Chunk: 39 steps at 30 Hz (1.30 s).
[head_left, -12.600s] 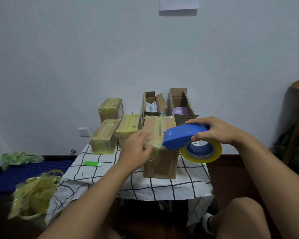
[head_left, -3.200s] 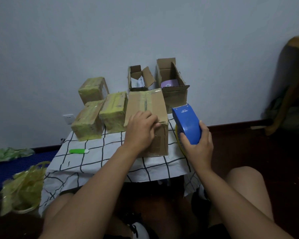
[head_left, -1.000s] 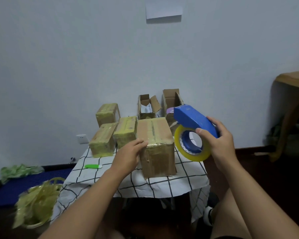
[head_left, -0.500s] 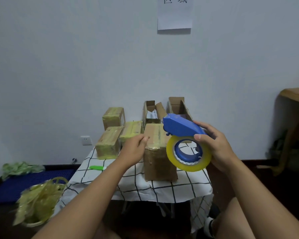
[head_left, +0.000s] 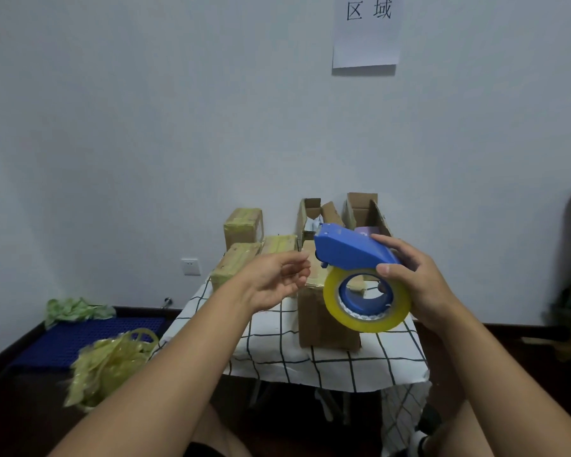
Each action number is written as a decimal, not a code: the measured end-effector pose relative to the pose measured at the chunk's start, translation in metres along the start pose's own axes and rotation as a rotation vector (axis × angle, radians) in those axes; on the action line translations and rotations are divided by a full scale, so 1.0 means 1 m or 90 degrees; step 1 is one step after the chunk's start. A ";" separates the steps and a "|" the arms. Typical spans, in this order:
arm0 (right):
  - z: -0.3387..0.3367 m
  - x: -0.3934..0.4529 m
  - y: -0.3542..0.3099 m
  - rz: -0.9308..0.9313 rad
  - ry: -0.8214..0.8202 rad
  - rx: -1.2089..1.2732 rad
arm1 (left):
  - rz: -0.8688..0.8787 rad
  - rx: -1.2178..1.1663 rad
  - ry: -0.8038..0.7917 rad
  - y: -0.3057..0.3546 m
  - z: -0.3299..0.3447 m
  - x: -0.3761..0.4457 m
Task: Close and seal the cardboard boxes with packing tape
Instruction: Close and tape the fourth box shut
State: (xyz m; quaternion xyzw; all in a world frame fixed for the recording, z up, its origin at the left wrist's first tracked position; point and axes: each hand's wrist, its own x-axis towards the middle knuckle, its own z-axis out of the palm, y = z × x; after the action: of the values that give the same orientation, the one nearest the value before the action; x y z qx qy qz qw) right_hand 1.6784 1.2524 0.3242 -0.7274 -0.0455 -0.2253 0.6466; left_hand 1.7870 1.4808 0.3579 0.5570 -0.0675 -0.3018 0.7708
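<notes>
- Tape dispenser [head_left: 353,255], blue, with its yellow tape roll [head_left: 367,300], is clasped in the right hand [head_left: 416,282]: fingers over the top of the housing, thumb on the roll's rim, held up in the air in front of the boxes
- Left hand [head_left: 276,280] hovers just beside the dispenser's front end, palm turned up, fingers loosely curled and apart, holding nothing; it seems to be going for the loose tape end, though that end is too faint to make out
- Cardboard box [head_left: 323,311] being worked on stands on the checked tablecloth [head_left: 277,354] behind and below the roll; its top looks closed and glossy with tape, but the dispenser hides much of it
- Two open boxes [head_left: 363,209] wait at the back by the wall with flaps up; three wrapped boxes [head_left: 244,225] sit to the left
- Risk: the tape end may have stuck back onto the roll, so picking at it could split it or peel a narrow strip
- Risk: the left fingers are near the front of the dispenser, where a cutting edge probably sits, so a hasty grab could nick them
- Risk: a long pull in mid-air could let the strip fold onto itself or catch the tablecloth
- Risk: with neither hand on the box, pressing tape on one-handed could push it along the cloth
</notes>
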 end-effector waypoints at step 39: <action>-0.090 0.049 0.014 0.073 -0.197 -0.413 | 0.002 0.343 0.237 -0.035 -0.021 0.076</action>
State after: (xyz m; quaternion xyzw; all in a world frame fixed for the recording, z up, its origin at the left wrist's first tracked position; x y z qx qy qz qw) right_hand 1.7031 1.1529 0.3362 -0.9214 -0.0280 -0.0785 0.3795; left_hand 1.8440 1.4498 0.3008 0.7866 -0.0039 -0.1646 0.5950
